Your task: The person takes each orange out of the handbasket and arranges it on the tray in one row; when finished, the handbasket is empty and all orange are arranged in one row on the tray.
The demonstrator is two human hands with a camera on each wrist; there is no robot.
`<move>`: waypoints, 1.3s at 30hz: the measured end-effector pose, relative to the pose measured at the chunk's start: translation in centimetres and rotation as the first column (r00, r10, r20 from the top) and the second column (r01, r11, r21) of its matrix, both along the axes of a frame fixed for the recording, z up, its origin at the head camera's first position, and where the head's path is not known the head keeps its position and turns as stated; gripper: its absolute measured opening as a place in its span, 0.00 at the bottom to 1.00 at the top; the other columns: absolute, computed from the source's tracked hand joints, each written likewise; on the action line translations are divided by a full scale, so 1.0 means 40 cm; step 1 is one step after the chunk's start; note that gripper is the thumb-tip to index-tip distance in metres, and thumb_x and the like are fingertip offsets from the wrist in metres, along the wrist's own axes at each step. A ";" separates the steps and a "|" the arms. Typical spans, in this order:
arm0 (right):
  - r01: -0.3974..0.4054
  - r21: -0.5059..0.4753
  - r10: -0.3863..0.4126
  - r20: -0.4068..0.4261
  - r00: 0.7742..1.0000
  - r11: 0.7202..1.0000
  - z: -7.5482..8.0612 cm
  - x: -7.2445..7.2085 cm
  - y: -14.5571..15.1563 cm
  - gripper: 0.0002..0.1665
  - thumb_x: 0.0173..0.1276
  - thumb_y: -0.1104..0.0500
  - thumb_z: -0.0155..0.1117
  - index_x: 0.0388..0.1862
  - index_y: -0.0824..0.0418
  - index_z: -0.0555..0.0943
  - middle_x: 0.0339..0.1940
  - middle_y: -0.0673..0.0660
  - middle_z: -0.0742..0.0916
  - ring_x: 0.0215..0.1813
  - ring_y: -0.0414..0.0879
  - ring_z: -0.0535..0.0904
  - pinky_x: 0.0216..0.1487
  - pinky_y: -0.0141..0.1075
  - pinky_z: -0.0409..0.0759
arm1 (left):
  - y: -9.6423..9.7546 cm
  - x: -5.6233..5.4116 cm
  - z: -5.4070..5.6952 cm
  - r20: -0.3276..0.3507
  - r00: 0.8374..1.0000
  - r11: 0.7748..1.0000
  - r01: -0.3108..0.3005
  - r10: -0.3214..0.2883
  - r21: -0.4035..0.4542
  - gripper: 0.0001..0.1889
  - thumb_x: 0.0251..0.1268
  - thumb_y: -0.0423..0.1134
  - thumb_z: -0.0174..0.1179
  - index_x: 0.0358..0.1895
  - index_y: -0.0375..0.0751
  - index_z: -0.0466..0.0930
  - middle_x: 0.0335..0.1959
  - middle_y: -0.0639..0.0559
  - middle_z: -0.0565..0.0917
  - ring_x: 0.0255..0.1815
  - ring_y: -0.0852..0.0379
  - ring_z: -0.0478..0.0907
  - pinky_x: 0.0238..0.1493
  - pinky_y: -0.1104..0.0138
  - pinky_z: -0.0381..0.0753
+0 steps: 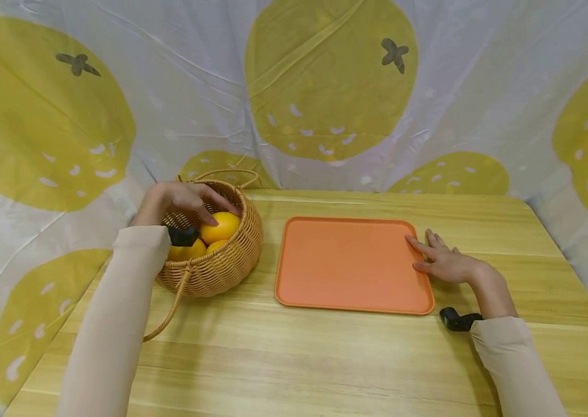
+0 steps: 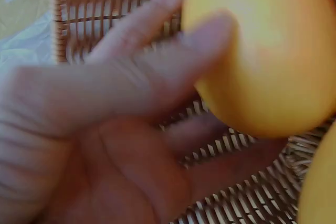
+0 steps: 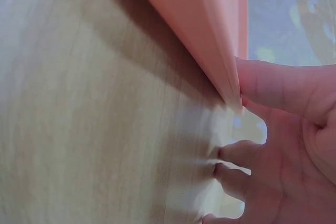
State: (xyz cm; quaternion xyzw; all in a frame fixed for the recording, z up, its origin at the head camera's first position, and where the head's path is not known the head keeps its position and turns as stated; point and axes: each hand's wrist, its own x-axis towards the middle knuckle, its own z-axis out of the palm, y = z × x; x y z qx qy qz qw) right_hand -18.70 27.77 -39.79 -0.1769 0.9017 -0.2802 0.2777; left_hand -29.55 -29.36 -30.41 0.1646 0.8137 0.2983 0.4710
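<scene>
My left hand (image 1: 187, 198) reaches into a round wicker basket (image 1: 236, 263) on the left of the table. It grips a smooth yellow-orange fruit, an orange (image 1: 223, 228). In the left wrist view the thumb (image 2: 210, 38) presses on the near side of this orange (image 2: 273, 51), with other fingers behind and under it. More oranges (image 1: 188, 251) lie lower in the basket. At the right edge of a flat orange tray (image 1: 351, 266) rests my right hand (image 1: 447, 262), fingers spread. Its thumb (image 3: 262, 82) touches the tray's rim in the right wrist view, while other fingertips meet the tabletop.
One basket handle (image 1: 176, 307) hangs down over the front toward the table, and the other stands up at the back. A wooden table (image 1: 325, 359) carries both basket and tray. Behind and beside it hangs a cloth (image 1: 195, 75) printed with yellow fruit.
</scene>
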 end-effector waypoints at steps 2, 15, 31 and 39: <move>0.004 0.001 -0.004 0.003 1.000 1.000 0.001 0.000 0.000 0.48 0.83 0.45 0.53 0.85 0.67 0.44 0.80 0.81 0.32 0.80 0.78 0.23 0.70 0.78 0.25 | 0.003 -0.001 -0.004 0.039 0.999 1.000 0.006 -0.006 0.002 0.33 0.75 0.35 0.62 0.80 0.44 0.63 0.81 0.36 0.58 0.63 0.50 0.78 0.64 0.54 0.82; 0.008 -0.005 -0.008 -0.003 1.000 1.000 -0.008 0.000 0.003 0.48 0.82 0.45 0.54 0.85 0.67 0.43 0.80 0.81 0.32 0.80 0.78 0.23 0.69 0.79 0.25 | -0.009 0.007 0.001 -0.047 0.999 1.000 0.004 -0.006 -0.029 0.35 0.74 0.38 0.63 0.80 0.43 0.62 0.80 0.36 0.59 0.70 0.45 0.71 0.67 0.52 0.79; 0.000 -0.002 0.000 -0.005 1.000 1.000 -0.010 -0.005 0.005 0.49 0.82 0.45 0.54 0.85 0.67 0.43 0.80 0.82 0.32 0.80 0.79 0.23 0.70 0.79 0.25 | -0.003 0.015 0.036 -0.116 0.992 0.999 -0.051 0.050 -0.003 0.31 0.70 0.37 0.67 0.75 0.43 0.70 0.80 0.39 0.60 0.72 0.43 0.64 0.59 0.59 0.77; -0.002 -0.009 0.002 -0.002 1.000 1.000 -0.010 -0.005 0.002 0.49 0.82 0.44 0.54 0.85 0.68 0.43 0.80 0.81 0.32 0.80 0.78 0.23 0.70 0.79 0.25 | -0.001 0.039 0.102 -0.139 0.990 1.000 0.001 0.000 0.002 0.30 0.76 0.42 0.61 0.77 0.46 0.66 0.82 0.39 0.56 0.77 0.41 0.59 0.63 0.57 0.76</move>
